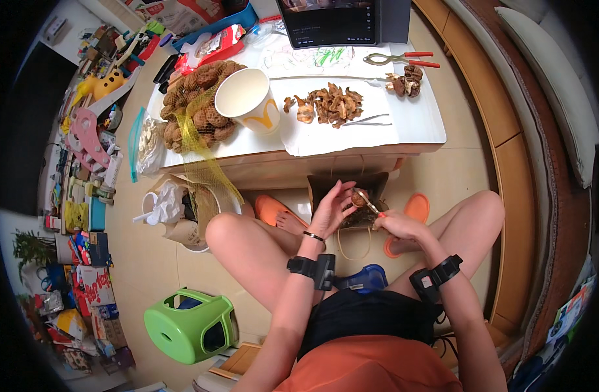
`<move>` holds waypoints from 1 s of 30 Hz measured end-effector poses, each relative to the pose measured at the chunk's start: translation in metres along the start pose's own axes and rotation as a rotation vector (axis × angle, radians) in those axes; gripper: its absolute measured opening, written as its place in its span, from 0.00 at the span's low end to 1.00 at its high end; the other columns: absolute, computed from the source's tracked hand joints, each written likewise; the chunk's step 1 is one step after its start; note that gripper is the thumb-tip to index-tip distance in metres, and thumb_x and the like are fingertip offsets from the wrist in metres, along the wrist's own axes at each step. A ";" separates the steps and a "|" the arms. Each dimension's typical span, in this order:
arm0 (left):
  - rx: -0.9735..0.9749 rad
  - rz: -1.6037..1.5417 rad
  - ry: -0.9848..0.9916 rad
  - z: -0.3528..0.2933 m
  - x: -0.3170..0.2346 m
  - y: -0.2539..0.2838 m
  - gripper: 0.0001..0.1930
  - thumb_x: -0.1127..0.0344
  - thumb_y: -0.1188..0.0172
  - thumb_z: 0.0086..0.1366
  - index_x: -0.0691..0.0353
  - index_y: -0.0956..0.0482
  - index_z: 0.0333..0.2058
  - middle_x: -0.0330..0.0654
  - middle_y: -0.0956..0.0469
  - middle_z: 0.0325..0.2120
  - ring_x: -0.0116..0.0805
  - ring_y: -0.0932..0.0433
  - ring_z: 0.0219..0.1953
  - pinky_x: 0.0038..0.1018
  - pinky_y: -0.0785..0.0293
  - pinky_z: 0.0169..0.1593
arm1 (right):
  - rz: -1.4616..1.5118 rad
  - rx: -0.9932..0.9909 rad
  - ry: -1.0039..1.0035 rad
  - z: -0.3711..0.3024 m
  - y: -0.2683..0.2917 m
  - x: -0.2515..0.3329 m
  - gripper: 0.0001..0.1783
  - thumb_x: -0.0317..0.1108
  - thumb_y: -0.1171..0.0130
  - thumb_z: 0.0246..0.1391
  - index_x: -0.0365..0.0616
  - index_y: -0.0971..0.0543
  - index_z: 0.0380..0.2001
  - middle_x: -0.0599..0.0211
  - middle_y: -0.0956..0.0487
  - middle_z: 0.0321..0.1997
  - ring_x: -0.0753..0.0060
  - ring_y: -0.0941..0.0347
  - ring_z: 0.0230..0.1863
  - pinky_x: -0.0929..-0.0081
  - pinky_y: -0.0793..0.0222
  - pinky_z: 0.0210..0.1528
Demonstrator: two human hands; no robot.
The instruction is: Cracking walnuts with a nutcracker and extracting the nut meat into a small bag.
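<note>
In my right hand [402, 225] is a red-handled nutcracker [376, 210], fingers wrapped round its grips. Its metal jaws lie against a brown walnut [359, 198] in front of my knees. From the other side, the fingertips of my left hand [332, 208] hold the walnut; the thumb side is partly hidden. Below both hands stands a paper bag [319, 191] with a looped handle and dark bits inside.
The white table [420, 124] bears a net bag of walnuts [201, 98], a paper cup [247, 98], shelled pieces [338, 104], tweezers [368, 121], cracked walnuts [405, 81], another red-handled tool [404, 59] and a screen [332, 23]. A lined bin [182, 219] and green stool [188, 326] stand left.
</note>
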State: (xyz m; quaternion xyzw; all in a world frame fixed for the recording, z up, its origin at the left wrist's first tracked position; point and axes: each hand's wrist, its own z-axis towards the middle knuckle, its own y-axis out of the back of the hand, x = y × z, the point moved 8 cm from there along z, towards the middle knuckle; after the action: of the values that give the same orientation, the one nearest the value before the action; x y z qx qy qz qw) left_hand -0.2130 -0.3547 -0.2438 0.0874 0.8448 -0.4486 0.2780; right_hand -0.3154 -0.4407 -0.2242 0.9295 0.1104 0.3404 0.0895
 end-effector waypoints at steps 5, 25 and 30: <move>-0.253 0.201 -0.173 0.016 0.009 0.002 0.25 0.44 0.58 0.60 0.63 0.28 0.24 0.37 0.32 0.16 0.26 0.31 0.19 0.19 0.35 0.25 | 0.412 0.339 0.001 0.004 -0.034 0.002 0.15 0.41 0.53 0.46 0.44 0.36 0.14 0.77 0.42 0.09 0.84 0.47 0.11 0.83 0.52 0.13; -0.007 -0.548 -0.015 0.017 0.012 -0.014 0.19 0.59 0.57 0.63 0.72 0.35 0.41 0.50 0.30 0.38 0.41 0.31 0.43 0.33 0.34 0.50 | 0.685 -0.061 0.130 -0.001 -0.008 0.006 0.07 0.33 0.59 0.50 0.47 0.39 0.19 0.81 0.45 0.11 0.88 0.53 0.09 0.86 0.58 0.09; 0.018 -0.376 0.027 0.003 0.003 -0.018 0.19 0.57 0.58 0.63 0.69 0.35 0.42 0.49 0.29 0.37 0.34 0.27 0.36 0.22 0.28 0.39 | 0.728 -0.047 0.204 -0.003 0.005 0.006 0.09 0.38 0.57 0.49 0.46 0.38 0.20 0.82 0.43 0.13 0.89 0.52 0.10 0.86 0.57 0.10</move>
State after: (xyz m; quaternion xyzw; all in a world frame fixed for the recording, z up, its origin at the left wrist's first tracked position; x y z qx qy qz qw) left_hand -0.2217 -0.3678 -0.2347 -0.0634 0.8458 -0.4992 0.1774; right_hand -0.3123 -0.4442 -0.2173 0.8668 -0.2268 0.4432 -0.0274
